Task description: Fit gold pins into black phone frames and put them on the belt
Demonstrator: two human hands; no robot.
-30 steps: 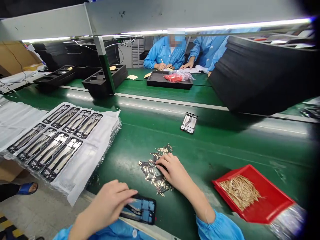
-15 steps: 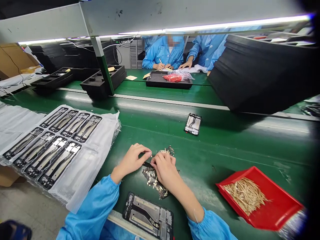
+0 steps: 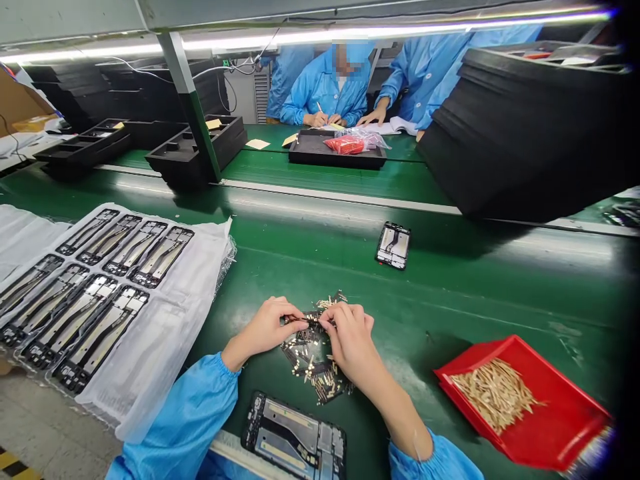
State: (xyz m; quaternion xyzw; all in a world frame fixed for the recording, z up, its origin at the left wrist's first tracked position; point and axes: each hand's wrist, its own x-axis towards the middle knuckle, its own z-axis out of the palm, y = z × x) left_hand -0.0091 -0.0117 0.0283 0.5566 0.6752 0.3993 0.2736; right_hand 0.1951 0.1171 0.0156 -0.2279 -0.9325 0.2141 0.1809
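Note:
My left hand (image 3: pixel 270 327) is closed, thumb and forefinger pinching the left end of a small dark strip (image 3: pixel 311 320) with pale bits on it. At the strip's other end the fingertips of my right hand (image 3: pixel 353 333) are pinched together. Under and around both hands lies a loose pile of small black and gold parts (image 3: pixel 307 363), partly covered by the fingers. Close to my body rests a phone frame (image 3: pixel 295 437) with a black ribbon cable across its silvery inside. A further phone frame (image 3: pixel 393 245) lies beyond my hands on the green bench.
On the left, several phone frames (image 3: pixel 103 333) lie in rows on white wrapping (image 3: pixel 165 333). A red scoop tray (image 3: pixel 555 400) with thin gold-coloured pieces stands right. Black trays (image 3: pixel 305 157) and a leaning black stack (image 3: pixel 520 140) are farther back; co-workers in blue sit beyond.
My right hand has shifted right and lifted slightly, uncovering more of the pile. My left hand has turned a little, and the strip between the hands is now more visible. The view has tilted.

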